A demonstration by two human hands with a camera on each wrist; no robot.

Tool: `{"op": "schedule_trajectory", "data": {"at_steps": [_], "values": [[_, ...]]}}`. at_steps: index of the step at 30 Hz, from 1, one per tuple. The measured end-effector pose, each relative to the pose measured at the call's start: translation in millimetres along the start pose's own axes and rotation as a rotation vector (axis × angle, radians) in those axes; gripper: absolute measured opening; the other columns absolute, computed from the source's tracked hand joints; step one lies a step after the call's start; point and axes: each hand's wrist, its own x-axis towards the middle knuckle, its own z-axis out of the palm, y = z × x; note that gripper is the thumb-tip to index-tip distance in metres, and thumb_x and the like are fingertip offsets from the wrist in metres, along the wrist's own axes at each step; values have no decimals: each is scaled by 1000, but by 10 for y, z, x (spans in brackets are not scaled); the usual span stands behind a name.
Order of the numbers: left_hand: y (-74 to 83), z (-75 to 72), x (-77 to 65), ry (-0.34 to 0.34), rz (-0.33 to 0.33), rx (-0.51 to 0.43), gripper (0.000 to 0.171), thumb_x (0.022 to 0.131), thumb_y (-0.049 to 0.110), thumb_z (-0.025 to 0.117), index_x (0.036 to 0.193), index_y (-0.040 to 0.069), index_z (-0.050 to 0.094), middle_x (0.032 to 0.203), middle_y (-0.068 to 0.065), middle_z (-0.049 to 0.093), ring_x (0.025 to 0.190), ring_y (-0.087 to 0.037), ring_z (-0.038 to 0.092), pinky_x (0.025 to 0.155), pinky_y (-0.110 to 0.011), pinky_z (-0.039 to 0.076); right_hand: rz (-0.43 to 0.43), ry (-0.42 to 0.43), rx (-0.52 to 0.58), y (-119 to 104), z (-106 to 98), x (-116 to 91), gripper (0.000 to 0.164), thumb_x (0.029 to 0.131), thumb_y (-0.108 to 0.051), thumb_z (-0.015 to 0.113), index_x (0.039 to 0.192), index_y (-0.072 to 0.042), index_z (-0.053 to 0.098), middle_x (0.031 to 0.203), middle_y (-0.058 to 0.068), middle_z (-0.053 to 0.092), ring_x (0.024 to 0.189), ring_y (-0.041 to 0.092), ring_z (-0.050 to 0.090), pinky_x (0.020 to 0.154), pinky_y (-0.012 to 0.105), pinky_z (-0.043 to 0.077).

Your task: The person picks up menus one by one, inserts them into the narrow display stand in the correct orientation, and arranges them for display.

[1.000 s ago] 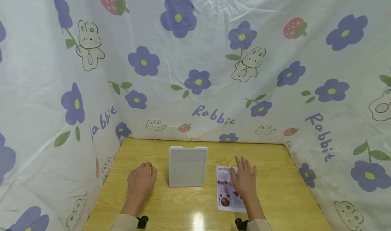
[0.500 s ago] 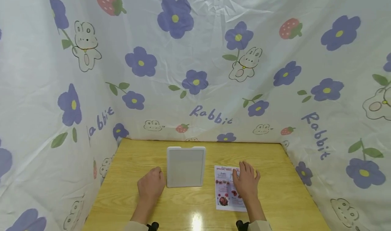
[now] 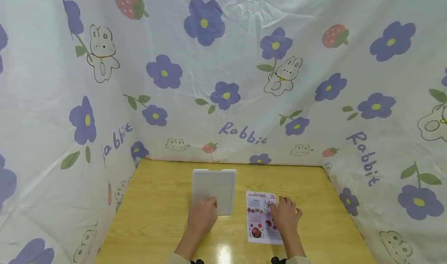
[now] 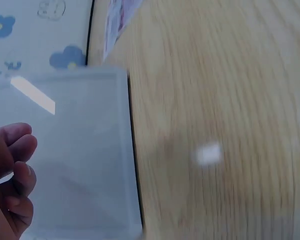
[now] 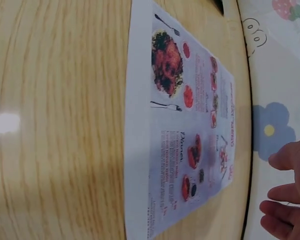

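Observation:
A flat pale panel with a white rim and a notch in its top edge lies mid-table. Over its lower left part is my left hand, fingers loosely curled and holding nothing. In the left wrist view, the bent fingers hover beside the glossy panel; whether they touch it cannot be told. To the right lies a printed paper menu with food pictures. My right hand is over its right side, fingers slightly bent. The right wrist view shows these fingers past the menu sheet, gripping nothing.
A wooden table carries the panel and the menu. White curtains printed with flowers, rabbits and strawberries enclose its back and both sides. Light glares off the table near its front.
My left hand has moved right, from the table beside the panel to over its lower part. The right hand has shifted slightly right and nearer, with its fingers more bent.

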Motion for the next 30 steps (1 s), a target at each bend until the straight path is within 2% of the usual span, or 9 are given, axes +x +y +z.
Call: {"op": "schedule_trajectory", "data": {"at_steps": [2, 5, 10, 16, 19, 22, 27, 30], "values": [[127, 60, 4, -23, 26, -33, 19, 95, 9, 67, 80, 20, 71, 74, 6, 69, 53, -11, 59, 45, -23, 40, 14, -11, -10, 30, -2, -18, 57, 105, -33, 65, 147, 6, 58, 149, 31, 55, 140, 53, 47, 110, 81, 26], [299, 129, 39, -66, 26, -70, 17, 97, 11, 66, 84, 21, 72, 77, 8, 72, 55, -9, 59, 46, -21, 38, 30, -18, -15, 52, 1, -31, 57, 104, -33, 66, 144, 7, 59, 147, 32, 56, 138, 53, 49, 109, 81, 28], [556, 226, 103, -146, 56, -119, 14, 93, 11, 65, 97, 21, 75, 87, 8, 76, 64, -10, 66, 50, -24, 42, 74, -58, -32, 89, 40, -33, 61, 102, -39, 68, 141, 7, 61, 146, 32, 57, 136, 52, 50, 108, 81, 28], [755, 437, 37, -251, 112, -169, 16, 98, 17, 68, 113, 18, 74, 80, 8, 72, 54, -2, 49, 45, -21, 34, 105, -89, -39, 129, 58, -96, 63, 99, -43, 72, 136, 7, 65, 140, 30, 61, 132, 49, 53, 106, 80, 29], [800, 529, -31, -308, 151, -112, 31, 98, 33, 76, 127, 21, 70, 95, 6, 75, 62, -4, 58, 48, -23, 41, 109, -81, -35, 146, 57, -130, 58, 98, -44, 73, 128, 5, 69, 135, 29, 64, 128, 48, 56, 105, 80, 31], [833, 587, -88, -364, 181, -60, 53, 93, 46, 83, 138, 25, 65, 112, 2, 73, 72, -8, 65, 52, -26, 47, 108, -76, -30, 164, 53, -140, 51, 97, -45, 74, 117, 2, 72, 128, 28, 66, 123, 48, 58, 103, 80, 33], [898, 647, -139, -440, 163, -76, 66, 92, 52, 83, 149, 24, 62, 123, -2, 68, 74, -12, 67, 52, -30, 48, 131, -87, -16, 193, 63, -137, 41, 95, -45, 75, 96, -4, 70, 119, 24, 67, 117, 46, 61, 103, 81, 32], [936, 675, -154, -470, 145, -77, 70, 91, 53, 82, 152, 25, 61, 131, -4, 66, 86, -17, 73, 57, -34, 53, 146, -95, -15, 214, 84, -128, 41, 94, -46, 76, 94, -5, 69, 117, 23, 68, 115, 46, 61, 103, 81, 32]]}}
